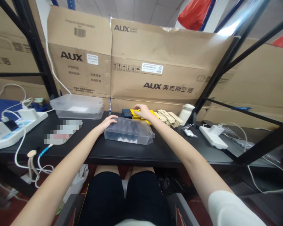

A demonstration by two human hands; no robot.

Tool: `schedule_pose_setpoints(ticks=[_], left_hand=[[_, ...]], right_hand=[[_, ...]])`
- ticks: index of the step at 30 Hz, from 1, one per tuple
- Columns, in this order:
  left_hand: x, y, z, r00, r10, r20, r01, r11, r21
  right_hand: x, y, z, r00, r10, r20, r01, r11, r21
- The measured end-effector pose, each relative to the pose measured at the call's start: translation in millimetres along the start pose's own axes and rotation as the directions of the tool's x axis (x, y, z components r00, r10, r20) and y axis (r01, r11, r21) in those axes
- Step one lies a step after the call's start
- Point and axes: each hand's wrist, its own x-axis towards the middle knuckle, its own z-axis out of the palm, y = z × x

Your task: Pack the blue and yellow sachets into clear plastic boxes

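Observation:
A translucent plastic box lies on the black desk in front of me, with dark contents and a white patch showing through its wall. My left hand grips its back left corner, fingers bent over the edge. Just behind the box, my right hand hovers over a row of yellow packs, its thumb and fingers apart and nothing visible between them. A dark blue pack lies at the left end of that row. To the right are several beige packs with handwriting on them.
Another translucent box stands at the back left, near a blurred-out phone on a cable. Power strips with plugs occupy the left; another power strip lies right. A white bottle stands before the cardboard wall.

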Motion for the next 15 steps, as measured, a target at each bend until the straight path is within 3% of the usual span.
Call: schedule_pose_setpoints(ticks=[3,6,10,15], left_hand=[[-1,2,1.4,1.000,0.003,0.004,-0.004,1.000,0.015],[-2,4,2.7,1.000,0.007,0.005,-0.007,1.000,0.027],[-4,6,3.2,1.000,0.007,0.004,-0.007,0.999,0.034],[-4,7,3.7,1.000,0.001,-0.003,-0.001,0.999,0.035]], right_hand=[[18,-16,22,0.965,-0.133,0.226,0.163,0.979,-0.122],[26,-23,40,0.914,-0.178,0.363,0.275,0.932,-0.236],[34,-25,48,0.863,-0.179,0.472,0.370,0.861,-0.348],[46,-28,52,0.828,-0.115,0.548,0.394,0.815,-0.424]])
